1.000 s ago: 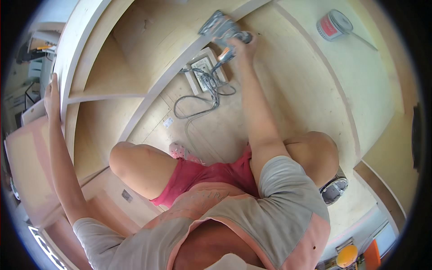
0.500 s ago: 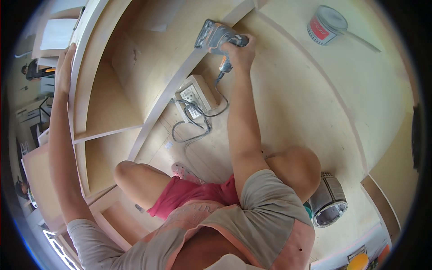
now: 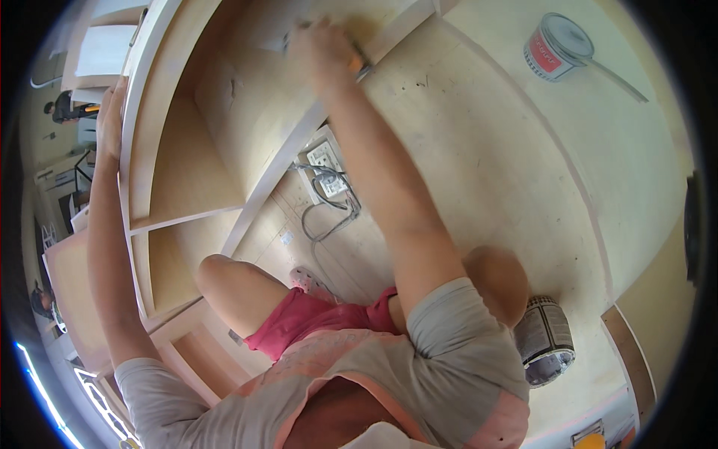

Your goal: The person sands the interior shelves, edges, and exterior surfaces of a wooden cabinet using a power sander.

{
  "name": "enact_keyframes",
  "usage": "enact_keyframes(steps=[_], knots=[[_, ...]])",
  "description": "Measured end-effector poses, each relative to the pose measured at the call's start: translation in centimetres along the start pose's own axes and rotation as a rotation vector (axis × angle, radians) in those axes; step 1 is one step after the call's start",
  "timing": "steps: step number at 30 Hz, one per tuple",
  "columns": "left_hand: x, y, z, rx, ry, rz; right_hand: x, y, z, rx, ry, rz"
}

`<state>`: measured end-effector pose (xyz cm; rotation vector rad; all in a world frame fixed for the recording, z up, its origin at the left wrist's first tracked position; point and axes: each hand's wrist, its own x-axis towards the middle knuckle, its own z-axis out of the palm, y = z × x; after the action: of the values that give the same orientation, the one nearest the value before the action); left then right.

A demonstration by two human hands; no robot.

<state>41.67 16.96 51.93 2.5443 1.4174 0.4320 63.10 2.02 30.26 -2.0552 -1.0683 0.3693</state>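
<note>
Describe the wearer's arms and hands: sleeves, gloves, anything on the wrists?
Short, loose grey left sleeve and right sleeve, on a grey shirt with salmon-pink panels. Forearms uncovered. No glove on the left hand or right hand; no watch or band shows. The right hand is motion-blurred, so finer detail can't be told.

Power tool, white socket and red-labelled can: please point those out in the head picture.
Power tool (image 3: pixel 354 64): head view, on the blurred orange part beside the right hand (image 3: pixel 319 46).
White socket (image 3: pixel 323 159): head view, on its front face.
Red-labelled can (image 3: pixel 550 52): head view, on its label.
</note>
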Motion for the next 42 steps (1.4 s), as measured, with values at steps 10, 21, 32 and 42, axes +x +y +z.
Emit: enact_keyframes(steps=[10,21,32,42], knots=[[-0.4,0.6,0.9,-0.068,-0.026,-0.029,0.9,2.2,-4.6,0.134,-0.211,0.16],[0.9,-0.7,0.5,-0.112,-0.025,-0.115,-5.0,12.1,-4.7,0.881,0.59,0.584],[-1.0,2.9,1.2,-0.05,0.017,-0.093,-1.1,18.4,-3.6,1.28,0.626,0.858],[-0.7,2.5,1.1,-0.015,0.006,-0.073,-1.1,22.3,-1.5,1.115,0.538,0.747]])
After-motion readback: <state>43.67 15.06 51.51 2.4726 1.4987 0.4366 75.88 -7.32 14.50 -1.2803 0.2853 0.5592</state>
